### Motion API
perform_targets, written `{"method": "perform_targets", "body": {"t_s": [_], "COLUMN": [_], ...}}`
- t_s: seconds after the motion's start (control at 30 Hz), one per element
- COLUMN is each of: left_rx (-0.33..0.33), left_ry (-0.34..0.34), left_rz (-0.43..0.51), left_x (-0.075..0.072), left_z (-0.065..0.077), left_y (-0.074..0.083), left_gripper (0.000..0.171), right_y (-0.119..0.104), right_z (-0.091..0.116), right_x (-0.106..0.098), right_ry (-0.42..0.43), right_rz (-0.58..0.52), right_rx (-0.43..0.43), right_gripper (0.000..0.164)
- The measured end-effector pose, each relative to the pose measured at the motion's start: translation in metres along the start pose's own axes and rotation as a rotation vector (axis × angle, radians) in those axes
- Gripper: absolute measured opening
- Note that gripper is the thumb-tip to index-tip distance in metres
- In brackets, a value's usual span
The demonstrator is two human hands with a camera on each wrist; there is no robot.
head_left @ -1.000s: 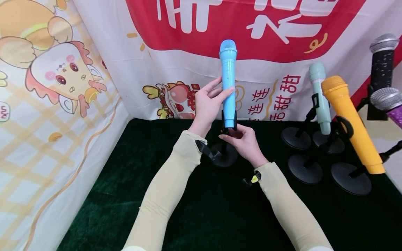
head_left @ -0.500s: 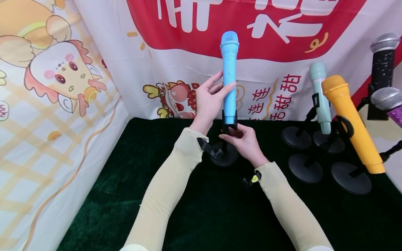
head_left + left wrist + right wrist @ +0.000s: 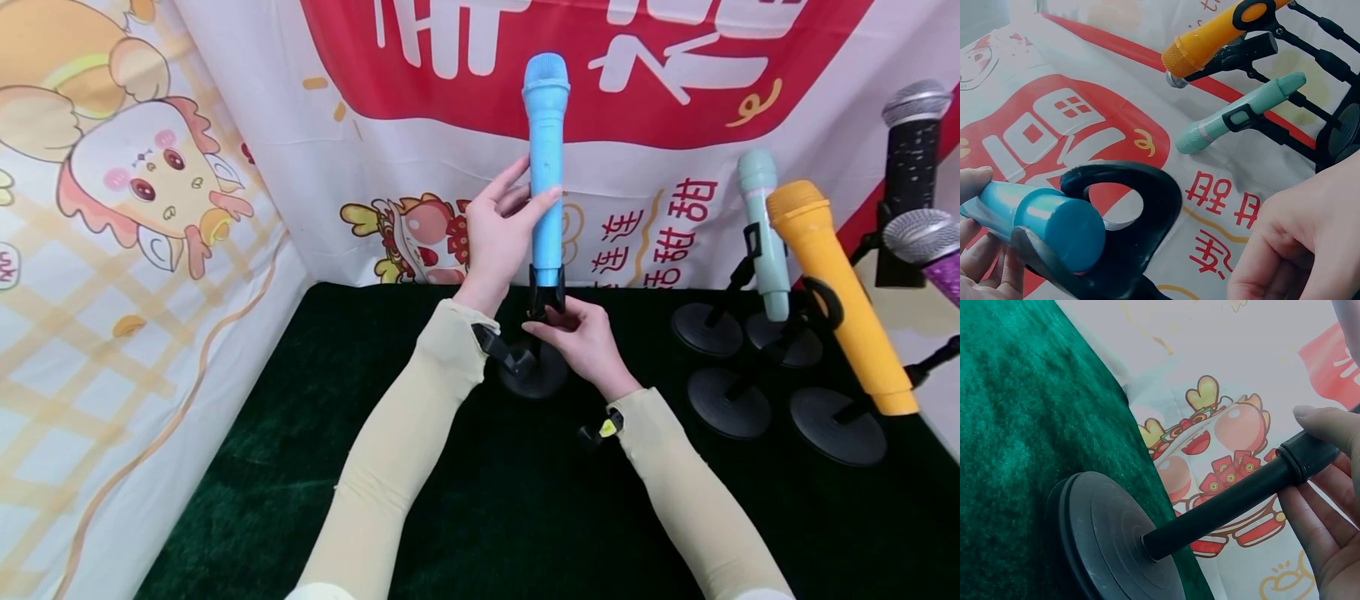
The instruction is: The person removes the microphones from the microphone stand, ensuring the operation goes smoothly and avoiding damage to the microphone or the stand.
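Note:
A light blue microphone [image 3: 547, 150] stands nearly upright in the head view, its mesh head at the top. My left hand [image 3: 500, 242] holds it around its body between thumb and fingers. Its lower end sits between the arms of a black clip [image 3: 1163, 200], best seen in the left wrist view. That clip tops a black microphone stand with a round base [image 3: 1116, 537] on the green cloth. Just under the clip, my right hand [image 3: 587, 340] grips the stand's pole [image 3: 1229, 509] at its collar.
On the right stand several more microphones on black stands: a mint green one [image 3: 767, 233], an orange one [image 3: 843, 300], a black one [image 3: 912, 162] and a purple one [image 3: 926, 237]. A printed backdrop [image 3: 420, 150] rises behind the green cloth [image 3: 480, 500].
The blue microphone has risen within the clip, so less of its lower end lies between the arms. My left hand has moved slightly up with it; my right hand stays put.

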State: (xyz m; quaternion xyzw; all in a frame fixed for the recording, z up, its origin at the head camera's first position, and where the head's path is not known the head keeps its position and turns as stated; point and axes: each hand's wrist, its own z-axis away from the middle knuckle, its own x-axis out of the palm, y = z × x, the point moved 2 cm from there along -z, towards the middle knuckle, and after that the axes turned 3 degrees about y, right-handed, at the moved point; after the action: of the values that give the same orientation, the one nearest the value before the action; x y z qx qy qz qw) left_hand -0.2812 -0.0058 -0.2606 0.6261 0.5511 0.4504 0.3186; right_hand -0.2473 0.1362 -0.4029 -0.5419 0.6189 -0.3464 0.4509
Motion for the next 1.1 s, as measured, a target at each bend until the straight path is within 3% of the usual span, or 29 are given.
{"method": "perform_targets", "body": {"t_s": [0.53, 0.7, 0.93, 1.1], "left_rx": [0.031, 0.036, 0.031, 0.017], "left_ry": [0.064, 0.050, 0.026, 0.007], "left_rz": [0.153, 0.126, 0.089, 0.068], "left_x": [-0.012, -0.019, -0.030, -0.037], "left_z": [-0.012, -0.011, -0.008, -0.004], "left_y": [0.028, 0.031, 0.026, 0.022], "left_gripper": [0.053, 0.053, 0.055, 0.055], "right_y": [0.000, 0.000, -0.035, -0.036], "right_z": [0.000, 0.000, 0.008, 0.008], "right_x": [0.000, -0.001, -0.001, 0.000], "right_ry": [-0.027, -0.024, -0.050, -0.052], "right_rz": [0.025, 0.022, 0.035, 0.038], "right_rx": [0.041, 0.042, 0.079, 0.080], "right_gripper": [0.024, 0.027, 0.024, 0.025]}}
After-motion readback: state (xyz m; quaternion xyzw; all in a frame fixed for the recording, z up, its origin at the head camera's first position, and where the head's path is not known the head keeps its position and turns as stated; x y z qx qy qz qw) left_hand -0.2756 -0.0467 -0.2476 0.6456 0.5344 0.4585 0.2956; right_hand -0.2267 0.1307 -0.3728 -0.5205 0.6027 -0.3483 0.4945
